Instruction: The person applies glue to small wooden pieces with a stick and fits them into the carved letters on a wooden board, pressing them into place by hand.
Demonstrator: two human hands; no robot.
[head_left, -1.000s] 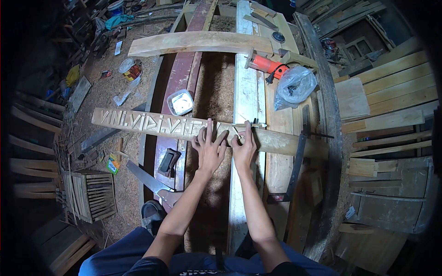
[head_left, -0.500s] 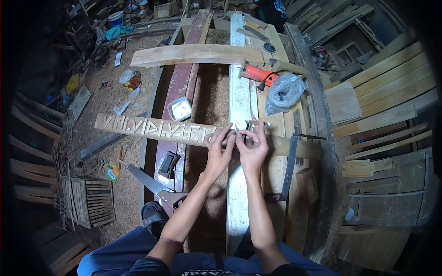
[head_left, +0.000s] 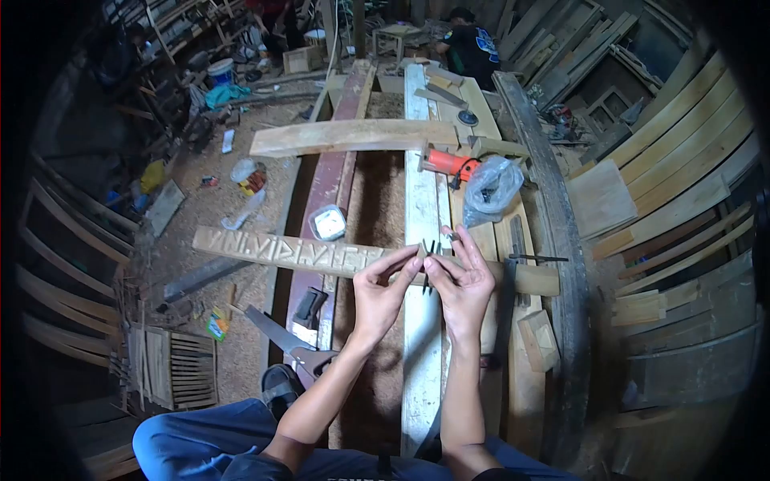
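Note:
A long board with raised carved letters [head_left: 281, 250] lies across the beams. Above its right half, my left hand [head_left: 381, 293] and my right hand [head_left: 461, 280] meet, fingertips pinched close together. Between them is a small piece with thin dark prongs [head_left: 429, 276], too small to name. Both hands' fingers press on it. Another small dark item shows by my right index finger. Behind the board, a clear tub with white contents [head_left: 328, 223] sits on the reddish beam [head_left: 321, 188].
A red power tool [head_left: 443, 163] and a plastic bag [head_left: 491, 191] lie at the right. Near the left beam are a handsaw [head_left: 277, 330] and a dark block [head_left: 310, 308]. A plain board [head_left: 345, 138] crosses farther back. A co-worker [head_left: 469, 50] crouches beyond; another person [head_left: 273, 24] is behind.
The view has tilted up, so the scene sits lower and the people show more. My hands have turned upward, and the small pronged piece between them now shows.

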